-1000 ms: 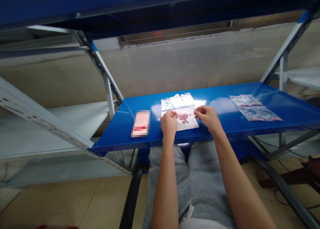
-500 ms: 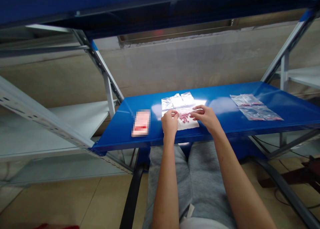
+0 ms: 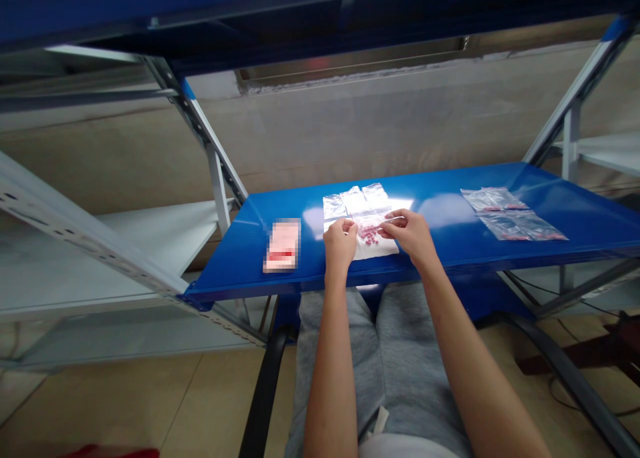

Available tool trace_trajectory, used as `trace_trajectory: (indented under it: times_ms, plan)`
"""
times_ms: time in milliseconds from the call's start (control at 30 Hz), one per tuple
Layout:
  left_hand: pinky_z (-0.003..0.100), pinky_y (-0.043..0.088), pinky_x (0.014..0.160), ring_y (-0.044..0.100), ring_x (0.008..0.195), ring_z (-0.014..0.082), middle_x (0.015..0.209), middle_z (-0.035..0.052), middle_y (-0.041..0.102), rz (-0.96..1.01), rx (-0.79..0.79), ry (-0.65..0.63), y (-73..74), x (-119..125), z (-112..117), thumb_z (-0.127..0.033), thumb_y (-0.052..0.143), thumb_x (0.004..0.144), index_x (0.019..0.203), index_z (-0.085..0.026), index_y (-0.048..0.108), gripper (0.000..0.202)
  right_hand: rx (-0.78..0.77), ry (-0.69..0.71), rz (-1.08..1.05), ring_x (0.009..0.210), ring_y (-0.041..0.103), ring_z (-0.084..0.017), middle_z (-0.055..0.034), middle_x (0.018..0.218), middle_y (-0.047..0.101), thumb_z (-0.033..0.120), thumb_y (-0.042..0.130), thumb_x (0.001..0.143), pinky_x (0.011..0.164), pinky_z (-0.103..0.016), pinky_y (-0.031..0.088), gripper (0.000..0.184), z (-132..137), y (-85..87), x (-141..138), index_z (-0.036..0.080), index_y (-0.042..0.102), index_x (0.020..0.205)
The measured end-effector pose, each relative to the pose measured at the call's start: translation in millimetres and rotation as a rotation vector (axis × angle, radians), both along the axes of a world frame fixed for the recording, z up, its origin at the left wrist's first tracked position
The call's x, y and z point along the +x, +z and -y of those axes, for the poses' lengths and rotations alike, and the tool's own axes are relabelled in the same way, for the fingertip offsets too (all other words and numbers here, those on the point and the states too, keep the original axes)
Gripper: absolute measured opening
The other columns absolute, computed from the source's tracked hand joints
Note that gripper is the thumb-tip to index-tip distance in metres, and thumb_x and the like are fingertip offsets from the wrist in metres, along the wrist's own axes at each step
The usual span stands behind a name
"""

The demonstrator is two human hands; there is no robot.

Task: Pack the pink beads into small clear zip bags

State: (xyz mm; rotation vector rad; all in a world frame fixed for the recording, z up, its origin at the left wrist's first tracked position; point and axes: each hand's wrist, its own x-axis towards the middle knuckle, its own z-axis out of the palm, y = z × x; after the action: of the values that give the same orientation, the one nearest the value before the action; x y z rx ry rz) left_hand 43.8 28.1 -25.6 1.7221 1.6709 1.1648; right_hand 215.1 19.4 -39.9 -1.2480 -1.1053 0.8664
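On the blue shelf, a white sheet (image 3: 385, 249) carries several small pink pellets (image 3: 369, 235). Just above them a clear zip bag (image 3: 367, 221) spans the space between my hands. Its outline is faint against the white. My left hand (image 3: 341, 245) pinches the bag's left side, fingers closed. My right hand (image 3: 410, 235) closes thumb and fingers at its right side, beside the pellets. Flat clear bags (image 3: 356, 198) lie just beyond my hands at the sheet's far end, shining in the light.
The blue shelf (image 3: 430, 215) runs wide, with another blue shelf (image 3: 320, 18) overhead. Filled zip bags (image 3: 515, 225) with pink contents lie at the right. A blurred pink-and-white packet (image 3: 283, 246) lies at the left. Metal uprights (image 3: 213, 138) stand at both ends.
Almost nothing differs. Both hands keep their place and their pinch at the bag, with only a very slight shift of the wrists and forearms.
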Motion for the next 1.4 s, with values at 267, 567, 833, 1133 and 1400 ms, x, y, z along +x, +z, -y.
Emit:
trace_trajectory:
  times_ms: [267,567,833,1133,1400]
  plan:
    - [0.023,0.056,0.06,0.07,0.063,0.0128,0.09,0.0055,0.076,0.196,-0.15,-0.038,-9.8,1.4,-4.9,-0.016,0.061,0.092,0.102,-0.017,0.071,0.014,0.018,-0.025,0.121,0.072,0.08,-0.026,-0.0067,0.076,0.079,0.023,0.075,0.07,0.072,-0.036,0.067,0.02,2.7,5.8,0.2,0.019,0.069,0.088]
    - [0.019,0.056,0.055,0.07,0.06,0.0101,0.092,0.005,0.074,0.295,-0.183,-0.04,-9.1,2.3,-2.9,-0.004,0.057,0.089,0.12,-0.015,0.062,0.034,0.018,-0.037,0.205,0.07,0.08,-0.027,-0.0059,0.075,0.079,0.021,0.072,0.072,0.071,-0.036,0.065,0.015,3.4,8.9,-1.0,0.02,0.068,0.086]
    - [0.02,0.057,0.059,0.07,0.06,0.0101,0.091,0.0047,0.075,0.276,-0.211,-0.051,-6.1,0.8,0.3,-0.001,0.055,0.089,0.124,-0.015,0.06,0.038,0.035,-0.052,0.227,0.07,0.08,-0.028,-0.0058,0.07,0.078,0.027,0.074,0.072,0.07,-0.037,0.064,0.015,3.9,7.1,-3.7,0.02,0.07,0.084]
    - [0.02,0.056,0.058,0.071,0.062,0.0105,0.096,0.0059,0.076,0.255,-0.218,-0.047,-9.2,1.1,-1.2,-0.007,0.061,0.09,0.125,-0.015,0.062,0.036,0.049,-0.061,0.248,0.071,0.079,-0.029,-0.0067,0.073,0.079,0.029,0.075,0.071,0.071,-0.037,0.062,0.017,3.5,5.1,-4.3,0.02,0.069,0.083]
    - [0.02,0.055,0.058,0.07,0.062,0.0101,0.101,0.0074,0.077,0.225,-0.212,-0.041,-9.2,2.5,-0.8,-0.008,0.065,0.089,0.124,-0.016,0.064,0.036,0.083,-0.106,0.365,0.073,0.078,-0.027,-0.0051,0.072,0.078,0.026,0.069,0.071,0.072,-0.035,0.058,0.013,3.7,6.1,-7.0,0.021,0.069,0.083]
